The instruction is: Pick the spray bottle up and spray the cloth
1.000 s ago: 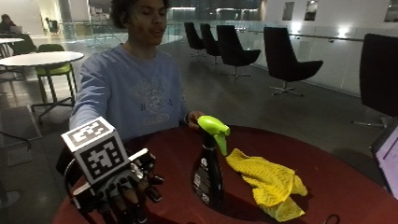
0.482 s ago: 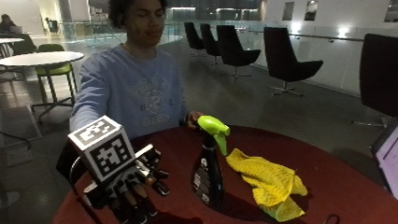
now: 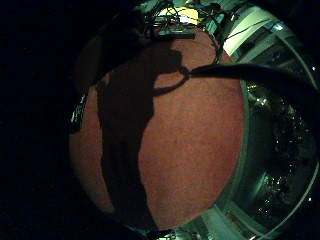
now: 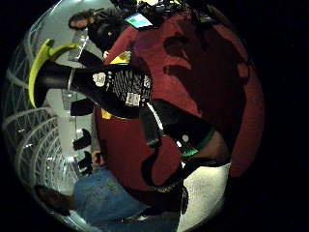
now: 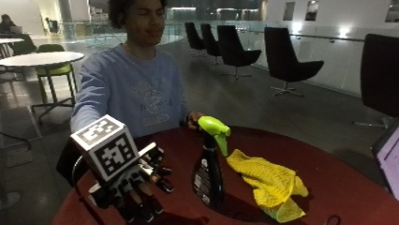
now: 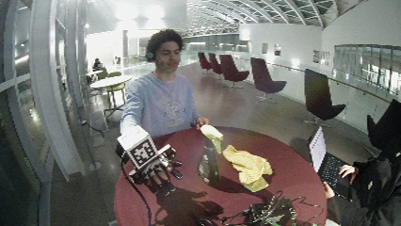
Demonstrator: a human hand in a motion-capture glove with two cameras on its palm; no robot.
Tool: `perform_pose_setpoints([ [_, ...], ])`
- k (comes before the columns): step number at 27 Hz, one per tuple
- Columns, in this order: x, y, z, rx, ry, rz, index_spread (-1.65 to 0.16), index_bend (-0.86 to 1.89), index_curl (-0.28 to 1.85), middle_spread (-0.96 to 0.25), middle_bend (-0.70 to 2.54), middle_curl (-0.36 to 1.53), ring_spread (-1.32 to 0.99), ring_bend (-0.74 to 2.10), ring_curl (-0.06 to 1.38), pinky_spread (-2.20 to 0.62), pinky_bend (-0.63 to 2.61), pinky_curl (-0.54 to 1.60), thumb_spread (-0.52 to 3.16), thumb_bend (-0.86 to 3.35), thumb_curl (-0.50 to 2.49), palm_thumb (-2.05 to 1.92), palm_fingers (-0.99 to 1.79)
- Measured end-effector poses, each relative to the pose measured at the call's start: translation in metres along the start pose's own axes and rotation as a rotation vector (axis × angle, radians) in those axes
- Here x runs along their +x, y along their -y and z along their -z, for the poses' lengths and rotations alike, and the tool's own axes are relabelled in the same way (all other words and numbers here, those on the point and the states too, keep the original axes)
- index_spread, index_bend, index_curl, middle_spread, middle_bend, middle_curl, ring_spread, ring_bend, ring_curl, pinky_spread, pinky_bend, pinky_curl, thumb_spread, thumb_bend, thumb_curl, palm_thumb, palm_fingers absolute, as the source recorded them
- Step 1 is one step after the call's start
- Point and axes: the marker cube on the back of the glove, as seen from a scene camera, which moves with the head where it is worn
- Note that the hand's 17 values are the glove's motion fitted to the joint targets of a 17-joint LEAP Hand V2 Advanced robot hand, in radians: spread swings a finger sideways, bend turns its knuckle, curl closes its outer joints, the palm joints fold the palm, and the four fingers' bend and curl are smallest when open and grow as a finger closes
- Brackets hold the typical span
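Observation:
A black spray bottle point(image 5: 209, 180) with a lime-green trigger head point(image 5: 215, 129) stands upright on the round red table point(image 5: 349, 187). A crumpled yellow cloth point(image 5: 268, 180) lies just beside it, on the side away from my hand. My gloved right hand point(image 5: 140, 190) hovers low over the table a short way from the bottle, fingers spread and pointing down, holding nothing. In the thumb side palm view the bottle point(image 4: 108, 87) is close, with a strip of cloth point(image 4: 118, 59) behind it. The person's bare left hand point(image 5: 193, 118) rests at the table's far edge.
In the wide outside view a bundle of cables and devices point(image 6: 263, 214) lies at the table's near edge. An open laptop point(image 6: 318, 149) stands at the right rim before another person. The little finger side palm view shows bare table point(image 3: 200, 150) under the hand's shadow.
My gloved hand has drifted slightly up and toward the bottle. Bottle, cloth and bare hand have stayed put.

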Motion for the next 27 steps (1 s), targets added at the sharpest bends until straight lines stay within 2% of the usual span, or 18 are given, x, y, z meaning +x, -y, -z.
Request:
perform_pose_setpoints([
  [13, -0.072, 0.007, -0.027, 0.007, 0.463, 0.171, -0.42, 0.12, 0.21, 0.00, 0.24, 0.30, 0.03, 0.36, 0.24, 0.23, 0.40, 0.29, 1.05, -0.03, 0.21, 0.31, 0.39],
  [27, -0.131, 0.029, -0.072, 0.118, 0.763, 0.111, -0.39, 0.10, 0.18, -0.02, 0.28, 0.34, 0.04, 0.43, 0.28, 0.25, 0.45, 0.32, 0.95, -0.02, 0.26, 0.40, 0.45],
])
